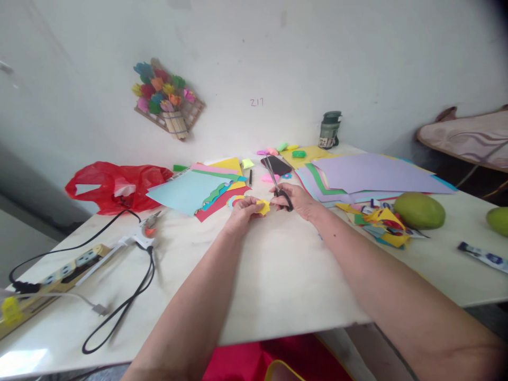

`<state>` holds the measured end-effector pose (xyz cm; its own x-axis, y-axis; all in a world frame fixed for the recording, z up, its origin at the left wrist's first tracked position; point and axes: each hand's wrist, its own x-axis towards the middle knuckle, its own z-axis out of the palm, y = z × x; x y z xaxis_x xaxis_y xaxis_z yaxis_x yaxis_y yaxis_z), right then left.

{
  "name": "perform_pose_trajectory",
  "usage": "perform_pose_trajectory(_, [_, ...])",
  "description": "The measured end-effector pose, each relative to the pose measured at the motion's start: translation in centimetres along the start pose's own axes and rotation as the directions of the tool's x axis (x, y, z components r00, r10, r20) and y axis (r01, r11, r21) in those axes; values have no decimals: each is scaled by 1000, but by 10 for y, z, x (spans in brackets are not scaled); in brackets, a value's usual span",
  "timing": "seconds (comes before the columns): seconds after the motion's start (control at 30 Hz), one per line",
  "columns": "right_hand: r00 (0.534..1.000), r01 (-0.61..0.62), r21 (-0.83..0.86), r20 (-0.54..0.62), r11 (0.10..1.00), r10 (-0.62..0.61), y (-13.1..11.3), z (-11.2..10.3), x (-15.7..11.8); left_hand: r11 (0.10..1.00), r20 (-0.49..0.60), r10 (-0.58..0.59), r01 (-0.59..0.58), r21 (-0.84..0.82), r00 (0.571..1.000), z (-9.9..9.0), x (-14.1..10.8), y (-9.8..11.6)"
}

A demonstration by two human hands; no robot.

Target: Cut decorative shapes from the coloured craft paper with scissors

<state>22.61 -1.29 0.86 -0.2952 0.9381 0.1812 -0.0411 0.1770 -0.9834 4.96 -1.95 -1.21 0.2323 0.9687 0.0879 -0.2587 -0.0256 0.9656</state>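
Over the middle of the white table, my left hand [244,210] pinches a small yellow paper cutout [263,207] with a wavy edge. Just to its right, my right hand [291,197] is closed around the black handles of a pair of scissors [270,170], whose blades point up and away from me. The fingertips of that hand are close to the right edge of the yellow paper; whether they touch it I cannot tell. Behind my left hand, partly covered, lies another light-coloured paper piece [234,201] with a pink middle.
Coloured sheets lie left [186,186] and right [377,172]. Paper scraps [387,227] sit beside a green mango-like fruit [419,210]. A glue gun [138,233], its looping cord and a power strip [67,272] occupy the left, below a red plastic bag [119,185]. A phone-like dark object [278,165] lies behind.
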Motion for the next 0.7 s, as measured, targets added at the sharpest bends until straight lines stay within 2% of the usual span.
perform_pose_trajectory(0.3, [999,-46,-11,-22,999,46,-6,14,-3,999,18,-18,17,49,1000,1,-1,0])
perform_pose_trajectory(0.53, [992,-19,40,-121,999,23,-4,15,0,1000,6,-9,9,2,1000,0,1,-2])
perform_pose_trajectory(0.7, [983,-12,43,-182,999,20,-3,21,1,998,-51,23,-26,-56,998,2,0,0])
